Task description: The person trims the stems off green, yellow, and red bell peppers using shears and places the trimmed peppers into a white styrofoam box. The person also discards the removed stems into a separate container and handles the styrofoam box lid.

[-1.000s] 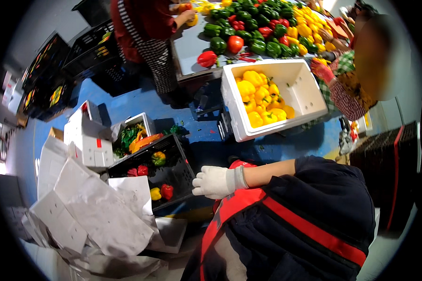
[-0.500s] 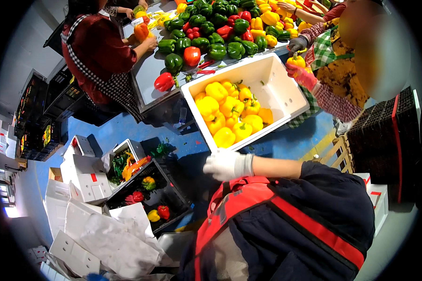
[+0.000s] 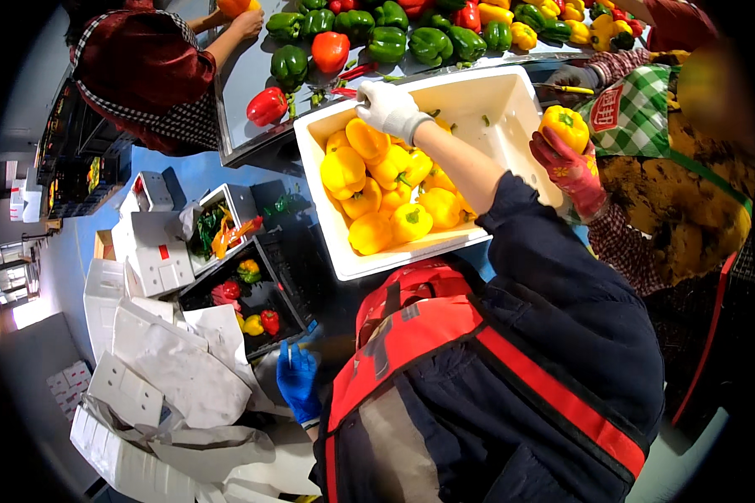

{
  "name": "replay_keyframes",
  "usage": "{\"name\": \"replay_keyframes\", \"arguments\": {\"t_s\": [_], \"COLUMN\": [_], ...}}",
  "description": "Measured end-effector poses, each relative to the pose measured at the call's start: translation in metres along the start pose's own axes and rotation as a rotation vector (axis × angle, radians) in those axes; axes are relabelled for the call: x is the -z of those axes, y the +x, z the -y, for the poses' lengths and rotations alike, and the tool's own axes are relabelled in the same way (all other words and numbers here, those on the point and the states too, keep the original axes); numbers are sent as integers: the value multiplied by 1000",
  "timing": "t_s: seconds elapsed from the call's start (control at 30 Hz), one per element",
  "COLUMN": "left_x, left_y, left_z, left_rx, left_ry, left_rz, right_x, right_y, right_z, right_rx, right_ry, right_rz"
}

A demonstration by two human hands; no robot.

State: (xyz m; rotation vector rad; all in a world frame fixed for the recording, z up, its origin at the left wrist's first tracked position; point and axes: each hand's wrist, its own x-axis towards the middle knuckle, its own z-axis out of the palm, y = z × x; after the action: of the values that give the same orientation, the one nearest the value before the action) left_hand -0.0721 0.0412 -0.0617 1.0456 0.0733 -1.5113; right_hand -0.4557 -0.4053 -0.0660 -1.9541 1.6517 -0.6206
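My right hand [image 3: 387, 111], in a white glove, has its fingers curled over the far rim of the white foam box [image 3: 337, 265]. Yellow peppers [image 3: 369, 233] are piled inside it, below my wrist and forearm. My left hand [image 3: 298, 379], in a blue glove, is low down near a black crate [image 3: 277, 285] holding a few peppers, its fingers apart with nothing visible in them. My dark jacket and red strap [image 3: 398, 335] fill the lower middle.
A metal table [image 3: 252, 142] bears green, red and yellow peppers. One co-worker [image 3: 143, 80] stands at left; another [image 3: 646, 184] at right holds a yellow pepper [image 3: 564, 126] beside the box. Foam boxes and lids [image 3: 151, 251] are stacked at lower left, black crates [image 3: 63, 159] behind.
My right hand has moved up and forward onto the box's far rim. The box now appears nearer. My left hand has come into view. The right co-worker's pepper is raised higher.
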Motion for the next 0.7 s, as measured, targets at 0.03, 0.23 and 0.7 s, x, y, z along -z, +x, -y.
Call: {"name": "replay_keyframes", "arguments": {"t_s": [0.03, 0.23, 0.7], "left_x": [5, -28, -181], "left_y": [-1, 17, 135], "left_z": [-1, -20, -2], "left_rx": [-79, -67, 82], "left_ry": [171, 276, 882], "left_rz": [-66, -218, 120], "right_x": [0, -39, -84], "right_y": [-9, -99, -141], "right_z": [-2, -63, -46], "right_rx": [-43, -310, -488], "right_ry": [57, 176, -5], "right_rz": [4, -36, 275]}}
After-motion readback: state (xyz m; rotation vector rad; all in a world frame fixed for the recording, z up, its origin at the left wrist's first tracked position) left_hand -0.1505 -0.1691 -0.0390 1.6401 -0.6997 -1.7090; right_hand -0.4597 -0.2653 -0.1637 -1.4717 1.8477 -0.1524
